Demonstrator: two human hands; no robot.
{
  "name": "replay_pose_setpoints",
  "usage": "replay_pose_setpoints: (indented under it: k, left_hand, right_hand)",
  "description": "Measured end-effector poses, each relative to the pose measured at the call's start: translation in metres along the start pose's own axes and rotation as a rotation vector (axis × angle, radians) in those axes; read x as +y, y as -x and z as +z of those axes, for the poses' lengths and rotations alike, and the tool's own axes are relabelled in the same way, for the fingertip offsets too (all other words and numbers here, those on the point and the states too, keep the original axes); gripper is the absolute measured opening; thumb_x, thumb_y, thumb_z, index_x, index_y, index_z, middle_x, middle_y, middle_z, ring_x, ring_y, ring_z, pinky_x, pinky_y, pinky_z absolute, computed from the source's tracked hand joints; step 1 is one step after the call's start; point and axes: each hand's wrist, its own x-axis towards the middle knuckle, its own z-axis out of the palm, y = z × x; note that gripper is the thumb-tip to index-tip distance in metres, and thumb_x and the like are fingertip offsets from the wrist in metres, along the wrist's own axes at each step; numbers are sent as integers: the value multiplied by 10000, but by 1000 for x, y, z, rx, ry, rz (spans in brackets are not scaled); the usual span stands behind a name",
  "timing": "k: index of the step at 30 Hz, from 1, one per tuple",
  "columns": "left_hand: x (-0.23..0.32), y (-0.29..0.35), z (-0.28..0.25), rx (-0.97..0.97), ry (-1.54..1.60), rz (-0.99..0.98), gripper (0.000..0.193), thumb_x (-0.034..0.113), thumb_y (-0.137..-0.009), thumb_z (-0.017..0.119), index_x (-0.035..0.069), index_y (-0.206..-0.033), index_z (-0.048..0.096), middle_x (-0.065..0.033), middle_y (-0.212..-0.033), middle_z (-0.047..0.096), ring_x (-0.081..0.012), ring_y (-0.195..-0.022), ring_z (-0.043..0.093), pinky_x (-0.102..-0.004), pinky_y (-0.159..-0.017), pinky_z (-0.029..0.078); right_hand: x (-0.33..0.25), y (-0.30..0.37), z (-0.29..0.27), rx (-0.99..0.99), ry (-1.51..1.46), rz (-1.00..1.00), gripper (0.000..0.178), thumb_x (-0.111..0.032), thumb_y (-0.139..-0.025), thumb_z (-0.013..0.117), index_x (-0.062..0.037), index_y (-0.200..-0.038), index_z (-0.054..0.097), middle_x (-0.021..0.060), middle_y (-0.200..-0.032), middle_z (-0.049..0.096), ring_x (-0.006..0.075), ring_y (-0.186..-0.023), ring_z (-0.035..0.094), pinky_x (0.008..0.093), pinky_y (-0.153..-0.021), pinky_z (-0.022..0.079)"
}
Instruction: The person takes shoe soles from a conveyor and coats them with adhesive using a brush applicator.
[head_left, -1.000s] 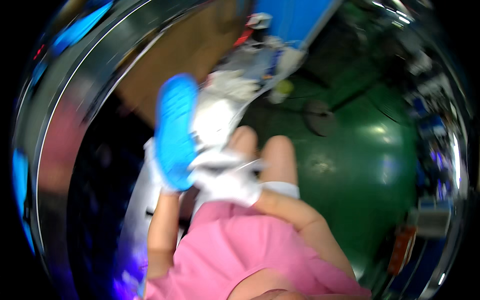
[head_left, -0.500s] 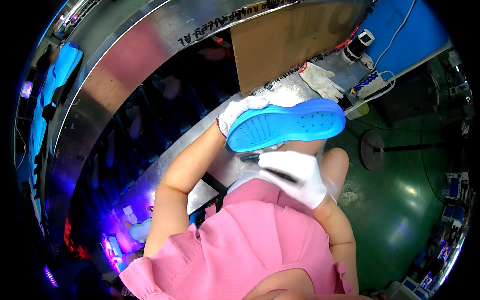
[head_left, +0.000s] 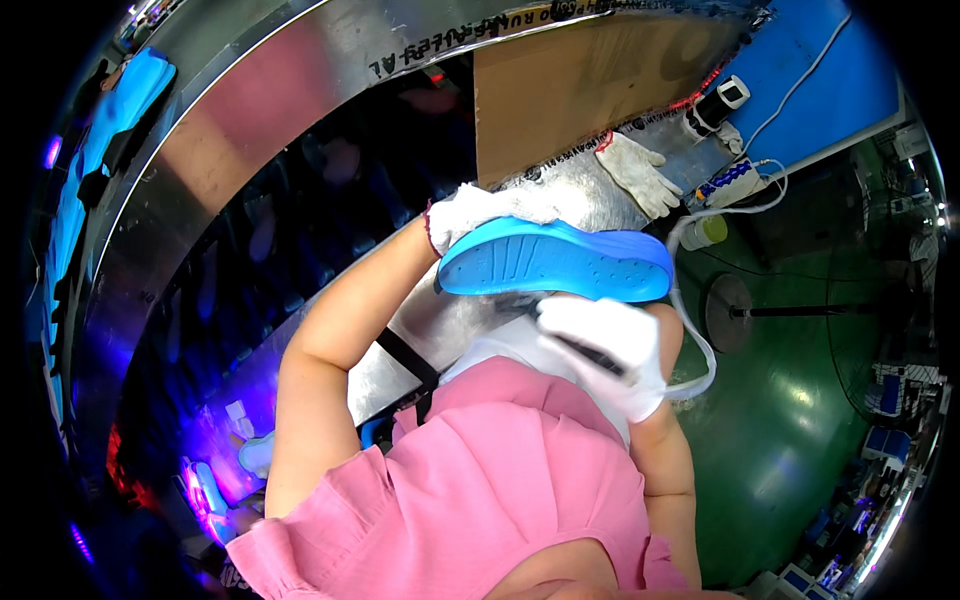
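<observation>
A bright blue shoe sole (head_left: pixel 555 262) is held up over the metal work surface, its face with grooves and small holes toward me. My left hand (head_left: pixel 490 215), in a white knit glove, grips its far left edge. Just below the sole's near edge, my right hand (head_left: pixel 605 350), also in a white glove, is closed around a dark-handled brush (head_left: pixel 597 356). The hand is smeared by motion and the brush's tip is hidden. A white hose (head_left: pixel 712 360) loops from the back right down to my right wrist.
A spare white glove (head_left: pixel 640 172) lies on the metal surface near a brown cardboard sheet (head_left: pixel 570 105). Behind it stands a black-and-white cylinder (head_left: pixel 715 105). Blurred soles pass on the dark line at left. A round stand base (head_left: pixel 728 312) sits on the green floor.
The sole has shifted slightly left and tilted, its right end lower. My right hand has moved a little right, and the brush tip no longer shows. The hose now swings out wider.
</observation>
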Motion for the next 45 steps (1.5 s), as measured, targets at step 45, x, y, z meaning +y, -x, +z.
replay_pose_setpoints:
  k: [45]
  left_hand:
    - [131,86,43,-270,701,849,1025,808,-877,362,-68,-1409,388,-278,-1227,572,-462,-993,637,-541,-743,583]
  right_hand:
    - [-27,15,2,532,-403,-125,214,-88,-825,770,-5,-960,626,147,-879,689,200,-724,619,309,-657,497]
